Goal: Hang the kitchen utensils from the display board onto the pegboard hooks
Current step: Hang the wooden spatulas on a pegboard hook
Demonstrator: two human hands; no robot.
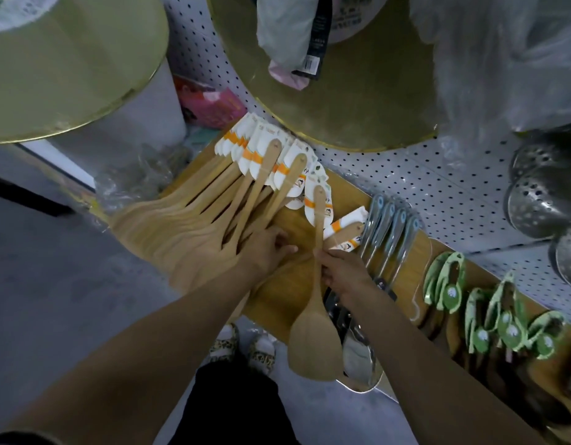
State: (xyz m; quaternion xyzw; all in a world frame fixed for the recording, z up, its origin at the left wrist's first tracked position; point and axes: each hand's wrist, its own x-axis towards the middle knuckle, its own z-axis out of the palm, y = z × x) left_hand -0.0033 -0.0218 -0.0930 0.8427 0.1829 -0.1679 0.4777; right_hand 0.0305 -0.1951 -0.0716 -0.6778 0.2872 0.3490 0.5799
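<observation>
The right hand [340, 273] pinches the handle of a wooden spatula [313, 332], whose blade hangs down nearer than the hand while its carded top [319, 205] reaches up toward the pegboard [438, 175]. The left hand [266, 248] lies just left of it, fingers spread against the hanging bunch of spatulas [194, 220]; whether it grips any of them cannot be told.

That bunch crowds the left side, its white and orange cards [261, 149] fanned at the far end. Another carded spatula [345, 234] lies slantwise just beyond the right hand. Close on the right hang metal utensils [390, 232], then green-carded ones [451, 284] farther right. Steel strainers [544, 200] bulge at the far right, and two big gold rounds [358, 101] overhang from above.

The only open gap is the strip of wooden board [297, 226] between the hands. The board's near edge drops to grey floor [53, 277], which is open on the left.
</observation>
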